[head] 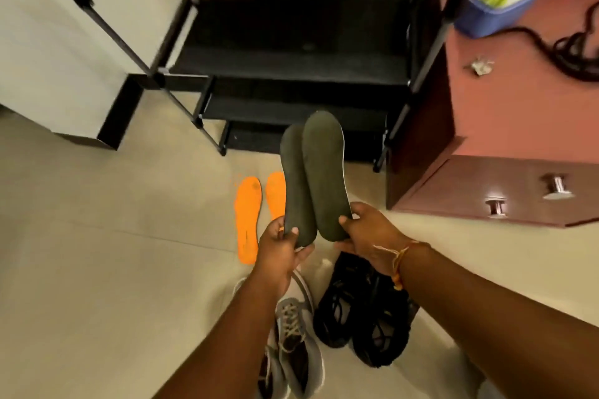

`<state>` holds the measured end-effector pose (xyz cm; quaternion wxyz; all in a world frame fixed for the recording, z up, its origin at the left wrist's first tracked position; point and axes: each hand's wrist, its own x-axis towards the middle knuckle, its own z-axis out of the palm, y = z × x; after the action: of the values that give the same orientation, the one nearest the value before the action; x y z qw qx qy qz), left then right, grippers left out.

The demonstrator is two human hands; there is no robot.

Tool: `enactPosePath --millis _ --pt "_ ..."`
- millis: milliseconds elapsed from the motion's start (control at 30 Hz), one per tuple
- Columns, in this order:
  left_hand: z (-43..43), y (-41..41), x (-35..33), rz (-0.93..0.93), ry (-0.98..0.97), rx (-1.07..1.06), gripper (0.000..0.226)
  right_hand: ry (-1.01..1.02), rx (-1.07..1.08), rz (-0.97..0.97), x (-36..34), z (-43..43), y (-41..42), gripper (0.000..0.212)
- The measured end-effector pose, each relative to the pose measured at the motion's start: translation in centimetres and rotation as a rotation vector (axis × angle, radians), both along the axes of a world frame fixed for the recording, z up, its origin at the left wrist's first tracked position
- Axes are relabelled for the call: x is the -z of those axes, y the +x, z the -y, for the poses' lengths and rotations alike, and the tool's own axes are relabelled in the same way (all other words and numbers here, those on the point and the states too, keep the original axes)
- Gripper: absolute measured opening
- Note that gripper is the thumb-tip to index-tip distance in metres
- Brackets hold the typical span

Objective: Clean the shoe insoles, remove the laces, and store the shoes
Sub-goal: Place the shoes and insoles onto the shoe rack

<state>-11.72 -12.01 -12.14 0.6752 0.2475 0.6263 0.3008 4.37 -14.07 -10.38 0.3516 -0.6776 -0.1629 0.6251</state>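
Observation:
I hold two dark green insoles up side by side, toes pointing away. My left hand (pixel 281 249) grips the heel of the left insole (pixel 296 185). My right hand (pixel 369 236) grips the heel of the right insole (pixel 324 172); the two insoles touch along their inner edges. Two orange insoles (pixel 248 217) lie flat on the tiled floor beyond my left hand. Below my arms stand a pair of grey laced shoes (pixel 293 334) and a pair of black laced shoes (pixel 359 317).
A black shoe rack (pixel 291 68) with several dark shelves stands ahead against the wall. A reddish-brown cabinet (pixel 505 126) with metal knobs is at the right, carrying a blue container (pixel 496 10) and a dark cord. A white unit stands at the left.

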Motion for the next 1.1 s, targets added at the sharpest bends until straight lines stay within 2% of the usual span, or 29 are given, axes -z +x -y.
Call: enactPosePath --millis 167,333,533,700,867,1033,1100 --pt "1.2 0.4 -6.4 0.145 0.086 -0.056 0.026 0.095 0.105 -0.163 -6.4 2.4 0.4 0.03" --pt "0.7 1.6 -8.9 0.195 0.164 -0.116 0.032 0.16 0.242 -0.235 -8.9 2.0 1.3 0.033" --pt "-5.3 4.7 -10.0 0.169 0.222 -0.063 0.028 0.262 0.342 -0.18 -8.9 -3.0 3.6 0.027" --pt "-11.1 8.2 -9.6 0.148 0.252 0.026 0.034 0.334 0.427 -0.107 -7.4 -8.3 6.5 0.028" --pt "-15.4 10.8 -8.4 0.154 0.252 0.042 0.037 0.4 0.506 -0.121 -6.4 -11.7 8.7 0.023" --pt "-17.4 12.7 -7.3 0.106 0.293 0.014 0.018 0.447 0.649 -0.145 -4.6 -13.5 9.2 0.021" --pt "-17.9 13.4 -7.3 0.118 0.309 -0.011 0.01 0.444 0.716 -0.16 -3.9 -13.9 9.5 0.03"
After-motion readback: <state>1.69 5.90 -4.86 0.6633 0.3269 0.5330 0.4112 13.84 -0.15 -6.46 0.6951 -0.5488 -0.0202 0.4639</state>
